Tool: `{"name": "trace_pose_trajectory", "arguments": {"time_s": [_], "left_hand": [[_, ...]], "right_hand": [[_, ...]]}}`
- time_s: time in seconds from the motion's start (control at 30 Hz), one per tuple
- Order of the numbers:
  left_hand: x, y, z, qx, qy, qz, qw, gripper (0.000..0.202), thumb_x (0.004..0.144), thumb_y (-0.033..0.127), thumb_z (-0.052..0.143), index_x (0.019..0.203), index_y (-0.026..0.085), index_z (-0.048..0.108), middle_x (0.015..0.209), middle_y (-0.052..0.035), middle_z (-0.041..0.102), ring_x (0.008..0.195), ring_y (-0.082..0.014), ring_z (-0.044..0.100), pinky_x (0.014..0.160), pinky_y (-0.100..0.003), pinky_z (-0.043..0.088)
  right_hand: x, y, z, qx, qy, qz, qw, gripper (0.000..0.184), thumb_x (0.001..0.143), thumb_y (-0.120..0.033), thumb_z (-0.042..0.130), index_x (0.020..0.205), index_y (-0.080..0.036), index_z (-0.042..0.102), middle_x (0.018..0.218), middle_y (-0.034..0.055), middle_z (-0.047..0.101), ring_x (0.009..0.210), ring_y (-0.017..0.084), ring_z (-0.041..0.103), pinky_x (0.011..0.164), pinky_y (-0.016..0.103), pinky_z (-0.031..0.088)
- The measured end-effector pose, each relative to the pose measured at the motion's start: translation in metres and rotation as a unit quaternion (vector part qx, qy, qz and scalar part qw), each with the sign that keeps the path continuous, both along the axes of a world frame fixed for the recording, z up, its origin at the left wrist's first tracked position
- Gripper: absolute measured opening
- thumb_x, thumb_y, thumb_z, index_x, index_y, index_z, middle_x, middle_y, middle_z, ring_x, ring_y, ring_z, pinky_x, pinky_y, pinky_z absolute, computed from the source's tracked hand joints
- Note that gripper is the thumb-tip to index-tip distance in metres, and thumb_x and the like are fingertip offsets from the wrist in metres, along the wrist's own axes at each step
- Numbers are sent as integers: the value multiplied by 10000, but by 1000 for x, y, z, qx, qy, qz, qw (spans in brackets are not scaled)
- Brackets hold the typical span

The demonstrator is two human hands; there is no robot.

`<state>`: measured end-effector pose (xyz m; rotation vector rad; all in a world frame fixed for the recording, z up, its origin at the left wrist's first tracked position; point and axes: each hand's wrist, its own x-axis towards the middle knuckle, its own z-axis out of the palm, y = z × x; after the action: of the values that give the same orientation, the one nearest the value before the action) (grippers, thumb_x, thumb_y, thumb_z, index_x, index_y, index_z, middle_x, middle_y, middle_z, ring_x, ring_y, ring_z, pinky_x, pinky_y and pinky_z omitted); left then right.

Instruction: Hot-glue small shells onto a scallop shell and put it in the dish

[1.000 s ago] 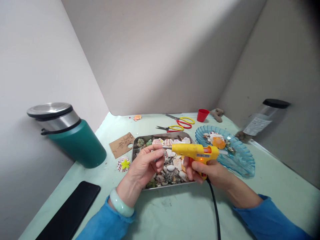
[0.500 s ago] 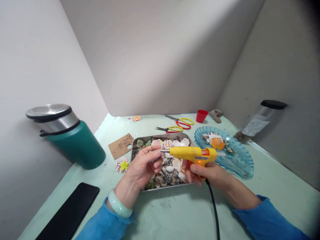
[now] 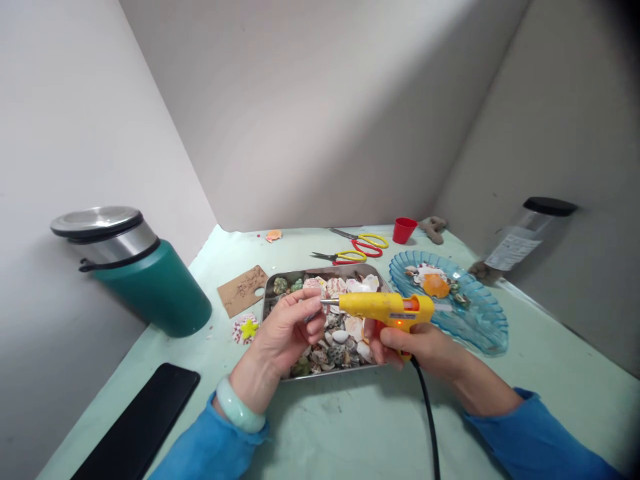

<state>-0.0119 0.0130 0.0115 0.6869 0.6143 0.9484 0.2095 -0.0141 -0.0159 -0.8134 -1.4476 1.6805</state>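
Observation:
A yellow hot glue gun (image 3: 375,305) is gripped by my right hand (image 3: 425,347), its small orange light lit and a clear glue stick out of the back. Its metal nozzle points left, right at the fingertips of my left hand (image 3: 293,330). Those fingers are pinched around something small, mostly hidden; I cannot make out what it is. Beneath both hands lies a metal tray (image 3: 330,375) full of seashells (image 3: 340,337) in white, grey and pinkish tones. From the glue gun's grip a black cord (image 3: 427,407) runs down the table.
At left stand a green bottle (image 3: 155,287) and a black phone (image 3: 143,420). Behind are a brown board (image 3: 240,293), two scissors (image 3: 345,256) and a red cup (image 3: 404,231). On the right are a blue shell-shaped dish (image 3: 485,327) and a clear jar (image 3: 520,237). A striped shell with a yellow star (image 3: 249,328) lies left of the tray.
Almost nothing differs. Both hands and the glue gun keep their places, with the nozzle still at my left fingertips; the view has shifted very slightly.

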Motion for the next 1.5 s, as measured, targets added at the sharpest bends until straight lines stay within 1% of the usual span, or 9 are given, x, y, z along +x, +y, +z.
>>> {"name": "trace_pose_trajectory", "arguments": {"time_s": [0.13,0.4,0.57,0.77,0.87,1.0,1.17,1.37,1.5], "left_hand": [[1,-1,-2,13,15,-23,1000,266,636,216,815,782,137,607,606,36,527,424,-30,406,390,-165,273],[-2,1,-1,7,1,-13,1000,242,657,215,800,778,134,607,590,50,479,429,-22,383,405,-160,276],[-1,-1,-1,11,14,-42,999,263,647,230,806,770,137,593,568,52,469,424,-28,378,394,-161,263],[0,-1,1,9,2,-10,1000,236,674,209,786,799,136,599,587,60,453,430,-22,373,410,-160,279],[-1,-1,0,16,3,-20,1000,210,690,214,775,768,132,597,588,53,457,436,-23,380,416,-159,289],[-1,-2,-1,18,6,-40,999,233,664,222,793,766,132,603,614,34,512,430,-24,393,394,-156,279],[-2,-1,-1,18,-11,-28,999,186,704,201,766,782,132,612,581,52,468,430,-22,389,409,-154,301],[-2,-2,-1,15,-3,-43,999,208,679,195,782,776,138,608,589,36,510,424,-32,405,392,-161,293],[-1,-1,0,13,-8,-19,1000,202,683,200,780,764,131,609,603,39,506,427,-21,402,404,-156,302]], "right_hand": [[0,1,-4,4,16,-14,1000,359,805,-494,691,904,-155,627,623,7,660,423,68,465,420,210,332],[0,0,2,1,-3,11,1000,367,780,-500,709,854,-150,624,618,16,664,429,70,458,418,212,332],[-1,0,2,-2,1,-17,1000,375,777,-503,706,871,-150,622,612,7,656,424,67,461,410,205,322],[-1,-1,2,-1,-3,-7,1000,345,780,-482,708,857,-157,626,608,13,658,438,76,468,412,211,321],[-1,-1,1,-1,2,-7,1000,349,782,-487,710,860,-157,627,617,13,660,433,71,460,412,210,318],[0,0,0,10,16,-19,1000,336,797,-482,699,883,-164,631,623,8,653,455,76,472,415,205,321],[1,0,1,14,2,8,1000,337,797,-478,699,872,-155,637,634,18,663,464,69,462,436,205,330],[2,1,-3,17,12,1,1000,354,809,-491,690,891,-153,625,638,16,659,448,68,464,418,200,326],[3,1,-4,26,11,19,999,321,826,-460,686,910,-156,626,664,20,670,451,65,463,419,200,328]]}}
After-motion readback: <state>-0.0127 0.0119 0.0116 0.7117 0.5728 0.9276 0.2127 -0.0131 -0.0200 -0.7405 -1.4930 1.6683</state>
